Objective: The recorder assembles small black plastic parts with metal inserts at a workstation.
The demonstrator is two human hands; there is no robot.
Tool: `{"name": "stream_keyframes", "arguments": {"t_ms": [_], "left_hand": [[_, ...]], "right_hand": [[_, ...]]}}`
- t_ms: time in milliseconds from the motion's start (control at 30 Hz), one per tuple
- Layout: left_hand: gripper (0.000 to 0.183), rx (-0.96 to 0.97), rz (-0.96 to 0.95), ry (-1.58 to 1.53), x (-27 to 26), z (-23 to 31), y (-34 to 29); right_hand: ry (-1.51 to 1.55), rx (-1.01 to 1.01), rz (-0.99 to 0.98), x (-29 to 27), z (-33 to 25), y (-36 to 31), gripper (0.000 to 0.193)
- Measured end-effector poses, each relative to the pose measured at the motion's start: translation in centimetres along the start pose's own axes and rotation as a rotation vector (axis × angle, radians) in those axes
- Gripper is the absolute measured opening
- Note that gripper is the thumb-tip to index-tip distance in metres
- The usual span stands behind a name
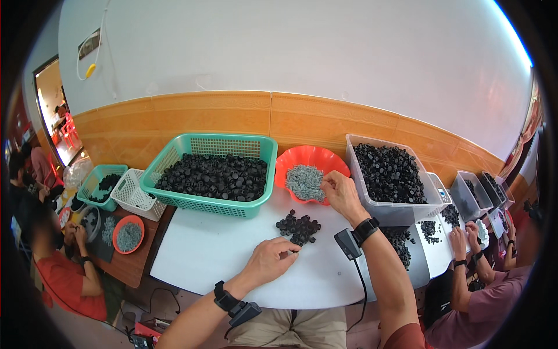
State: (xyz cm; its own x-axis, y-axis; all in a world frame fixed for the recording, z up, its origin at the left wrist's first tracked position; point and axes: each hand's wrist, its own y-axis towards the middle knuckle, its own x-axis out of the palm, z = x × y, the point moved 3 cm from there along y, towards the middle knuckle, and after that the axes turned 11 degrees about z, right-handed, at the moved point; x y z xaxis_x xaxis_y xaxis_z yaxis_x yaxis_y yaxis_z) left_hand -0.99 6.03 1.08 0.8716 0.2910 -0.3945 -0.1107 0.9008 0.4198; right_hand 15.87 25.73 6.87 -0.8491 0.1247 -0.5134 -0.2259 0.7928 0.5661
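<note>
My left hand [271, 259] rests low over the white tabletop [215, 250], just in front of a small pile of round black plastic parts [298, 227]. Its thumb and fingers are pinched together, and a dark bit of a small black part shows at the tips. My right hand [342, 195] reaches to the right side of a scalloped red bowl [289, 158]. In that bowl lies a heap of thin grey metal pieces [305, 181], like small screws or pins. The right fingertips are closed at the heap; what they hold is too small to make out.
A green basket [209, 206] of black parts stands behind left, a clear bin [401, 212] of similar parts behind right. Loose black parts [400, 247] lie beyond my right forearm. A person in red [70, 282] works at left, another in purple [482, 308] at right.
</note>
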Motion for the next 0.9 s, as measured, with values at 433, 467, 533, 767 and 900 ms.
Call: {"name": "stream_keyframes", "arguments": {"t_ms": [433, 467, 533, 767, 900], "left_hand": [[0.02, -0.073, 0.03, -0.062, -0.2, -0.1, -0.2], [0.02, -0.076, 0.023, -0.064, -0.2, 0.1, -0.1], [0.021, -0.062, 0.018, -0.075, -0.1, 0.4, -0.1], [0.022, -0.03, 0.03, -0.083, -0.1, 0.5, -0.4], [0.023, -0.03, 0.019, -0.065, -0.1, 0.8, -0.3]], "right_hand": [[0.308, 0.125, -0.018, -2.1, -3.2, -9.4, 0.016], [0.377, 0.167, -0.048, -2.1, -2.8, -10.6, 0.015], [0.5, 0.244, -0.088, -2.1, -2.3, -12.7, 0.014], [0.607, 0.321, -0.198, -1.9, -3.6, -15.8, 0.017], [0.563, 0.334, -0.23, -2.3, -4.1, -16.3, 0.017]]}}
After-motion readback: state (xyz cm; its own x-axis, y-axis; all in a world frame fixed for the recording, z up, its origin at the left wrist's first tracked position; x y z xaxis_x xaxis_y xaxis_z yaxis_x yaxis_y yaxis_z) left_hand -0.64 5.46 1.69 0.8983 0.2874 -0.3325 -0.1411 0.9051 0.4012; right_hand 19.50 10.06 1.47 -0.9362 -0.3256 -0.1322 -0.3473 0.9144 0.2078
